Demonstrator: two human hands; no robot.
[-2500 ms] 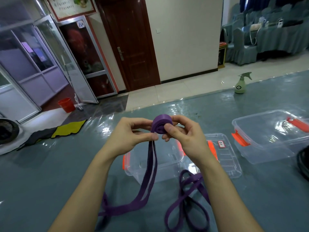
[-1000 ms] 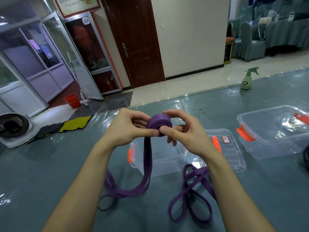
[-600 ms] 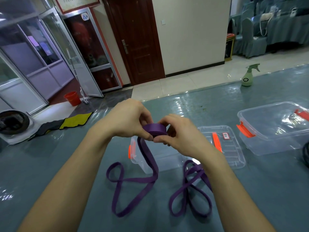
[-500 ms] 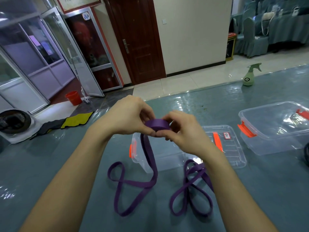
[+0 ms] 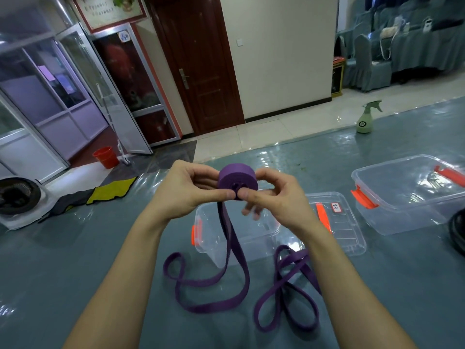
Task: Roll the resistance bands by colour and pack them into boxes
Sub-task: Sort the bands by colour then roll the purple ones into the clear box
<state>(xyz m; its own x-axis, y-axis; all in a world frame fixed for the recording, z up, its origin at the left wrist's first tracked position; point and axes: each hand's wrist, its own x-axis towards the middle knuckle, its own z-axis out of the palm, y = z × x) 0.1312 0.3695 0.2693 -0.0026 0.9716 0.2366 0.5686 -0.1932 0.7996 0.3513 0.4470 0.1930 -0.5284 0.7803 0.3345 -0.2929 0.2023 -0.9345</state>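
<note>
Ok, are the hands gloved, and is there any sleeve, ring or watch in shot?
No gloves: the left hand and right hand are bare. The left forearm and right forearm are uncovered to the frame's edge, with no sleeve, watch, bracelet or ring visible.

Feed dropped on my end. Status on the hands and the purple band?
Left hand and right hand both pinch the purple roll. Unrolled tail hangs to the table. Clear box stands open; nothing seen blocking it.

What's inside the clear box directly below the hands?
No band shows in the visible part of the clear box. The purple band, pinched by the left hand and right hand, hangs across its front, and the right hand hides its far corner.
</note>
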